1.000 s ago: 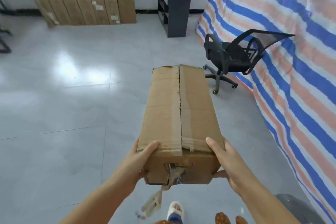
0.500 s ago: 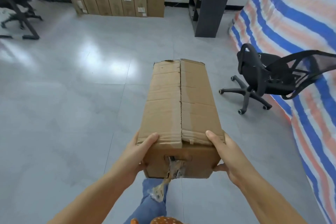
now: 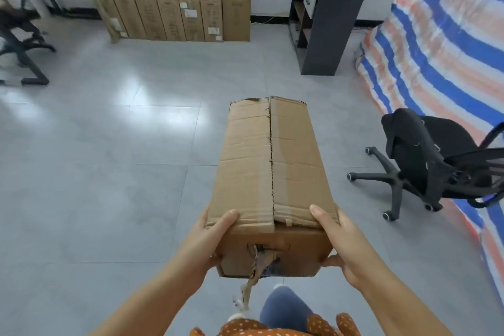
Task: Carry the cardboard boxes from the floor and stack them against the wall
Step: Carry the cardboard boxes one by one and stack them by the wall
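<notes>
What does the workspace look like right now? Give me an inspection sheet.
Surface: grey tiled floor, glossy with glare.
Job's things: carried cardboard box, held off the floor, torn tape hanging from its near end; stacked boxes against the far wall.
Clutter: black office chair to the right; dark shelf unit.
Hands: left hand and right hand grip the box's near corners.
Cables: nothing seen.
Surroundings: striped tarp on the right; desk frame on the left.

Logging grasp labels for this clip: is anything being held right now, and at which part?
Yes: the cardboard box, held at its near end, the left hand and right hand gripping opposite near corners, thumbs on top.
</notes>
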The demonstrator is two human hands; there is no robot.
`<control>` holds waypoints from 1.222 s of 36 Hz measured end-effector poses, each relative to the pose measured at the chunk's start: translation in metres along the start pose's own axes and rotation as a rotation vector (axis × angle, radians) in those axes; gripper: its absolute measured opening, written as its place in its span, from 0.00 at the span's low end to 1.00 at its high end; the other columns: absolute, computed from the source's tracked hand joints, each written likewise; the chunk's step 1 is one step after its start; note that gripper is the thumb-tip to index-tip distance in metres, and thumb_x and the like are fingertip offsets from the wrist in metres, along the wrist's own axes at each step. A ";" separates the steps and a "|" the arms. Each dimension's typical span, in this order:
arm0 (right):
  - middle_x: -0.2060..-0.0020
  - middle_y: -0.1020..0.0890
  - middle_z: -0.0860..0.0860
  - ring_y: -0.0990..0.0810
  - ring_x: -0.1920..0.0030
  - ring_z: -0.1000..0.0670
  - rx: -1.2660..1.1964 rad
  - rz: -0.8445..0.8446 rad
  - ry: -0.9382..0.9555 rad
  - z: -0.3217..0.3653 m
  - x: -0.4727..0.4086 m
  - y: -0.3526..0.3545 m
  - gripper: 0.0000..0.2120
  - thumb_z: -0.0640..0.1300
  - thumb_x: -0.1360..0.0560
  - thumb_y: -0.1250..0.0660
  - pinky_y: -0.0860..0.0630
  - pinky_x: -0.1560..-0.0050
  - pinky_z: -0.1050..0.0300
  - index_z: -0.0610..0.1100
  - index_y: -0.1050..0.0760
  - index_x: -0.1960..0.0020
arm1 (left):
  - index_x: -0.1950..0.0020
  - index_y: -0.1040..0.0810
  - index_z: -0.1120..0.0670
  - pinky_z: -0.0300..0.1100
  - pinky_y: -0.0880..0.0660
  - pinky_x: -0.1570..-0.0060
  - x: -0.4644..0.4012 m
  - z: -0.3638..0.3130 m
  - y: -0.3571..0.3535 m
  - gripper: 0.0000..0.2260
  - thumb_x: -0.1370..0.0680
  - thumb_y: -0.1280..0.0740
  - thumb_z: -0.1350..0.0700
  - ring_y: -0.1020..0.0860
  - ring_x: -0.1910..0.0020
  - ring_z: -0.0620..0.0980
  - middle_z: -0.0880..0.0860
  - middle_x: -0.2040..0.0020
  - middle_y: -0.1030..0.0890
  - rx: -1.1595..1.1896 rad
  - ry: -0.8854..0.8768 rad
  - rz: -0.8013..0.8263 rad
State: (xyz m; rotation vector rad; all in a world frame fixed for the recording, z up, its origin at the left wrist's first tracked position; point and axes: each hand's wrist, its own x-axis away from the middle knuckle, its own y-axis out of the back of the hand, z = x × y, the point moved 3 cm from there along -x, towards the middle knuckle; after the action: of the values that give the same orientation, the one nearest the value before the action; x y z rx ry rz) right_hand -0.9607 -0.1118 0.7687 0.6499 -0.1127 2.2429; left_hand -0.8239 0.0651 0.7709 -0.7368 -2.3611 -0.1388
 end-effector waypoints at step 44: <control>0.52 0.19 0.56 0.21 0.53 0.53 0.083 0.200 0.151 0.472 -0.698 -0.303 0.12 0.53 0.22 0.38 0.21 0.56 0.46 0.54 0.28 0.39 | 0.39 0.26 0.42 0.44 0.22 0.56 -0.629 -0.548 0.108 0.13 0.23 0.33 0.48 0.19 0.56 0.39 0.43 0.50 0.17 0.106 -0.184 -0.159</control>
State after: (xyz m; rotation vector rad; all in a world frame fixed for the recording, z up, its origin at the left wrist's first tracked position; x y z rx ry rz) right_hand -0.1550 -0.5002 0.8004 0.5305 -0.0099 2.4925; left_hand -0.0644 -0.2945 0.8019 -0.5297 -2.5801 -0.0132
